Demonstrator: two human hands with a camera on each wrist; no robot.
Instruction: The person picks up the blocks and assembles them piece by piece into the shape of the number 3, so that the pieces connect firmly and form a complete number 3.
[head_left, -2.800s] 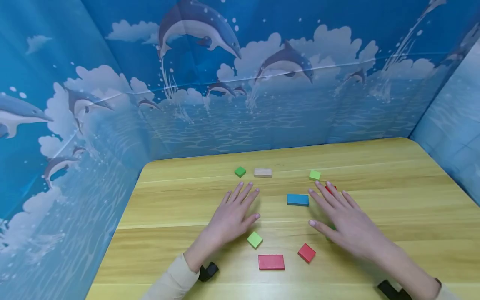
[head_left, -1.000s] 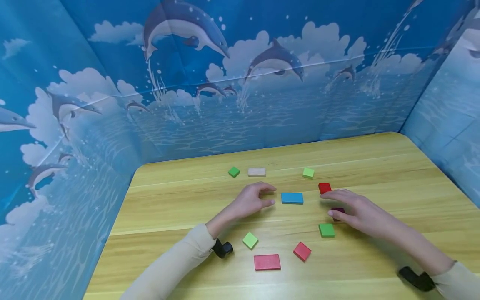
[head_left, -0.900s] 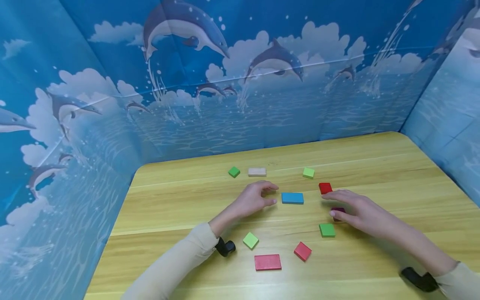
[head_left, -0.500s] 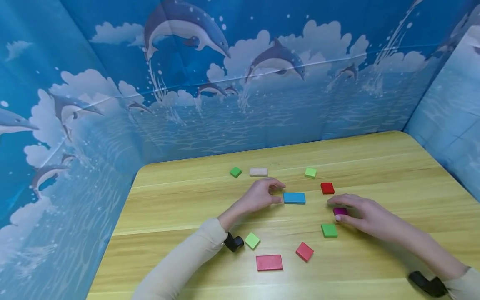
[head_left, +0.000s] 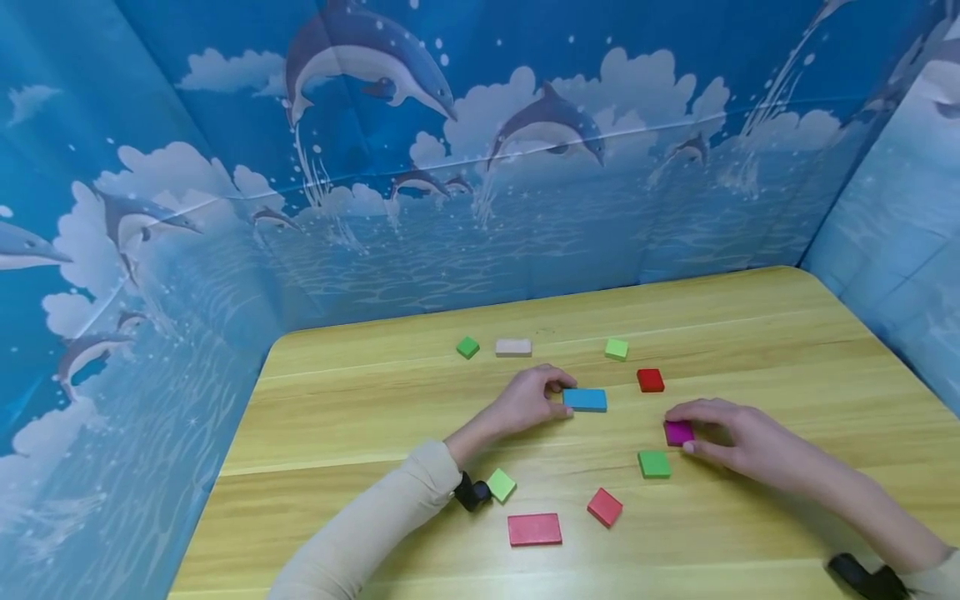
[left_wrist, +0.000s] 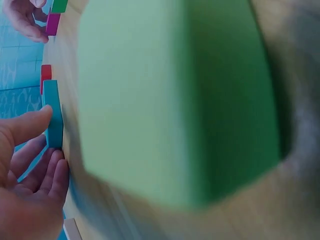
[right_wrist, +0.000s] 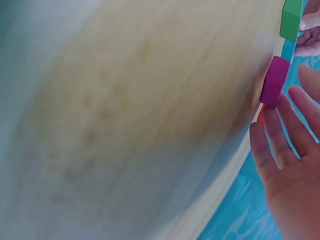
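One blue blk (head_left: 587, 401) sits mid tbl (head_left: 337, 417), left end pinched by L hand (head_left: 525, 400); R hand (head_left: 738, 432) touches purple blk (head_left: 678, 432), right & slightly nearer, can't tell if fingers grip.

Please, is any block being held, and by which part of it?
The left grip pinches the blue block by its left end. The right grip is at the purple block; a hold cannot be told.

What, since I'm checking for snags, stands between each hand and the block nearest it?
Nothing visible: the left hand reaches the blue block, the right hand the purple block. The red block and green block flank the purple one without blocking those fingers.
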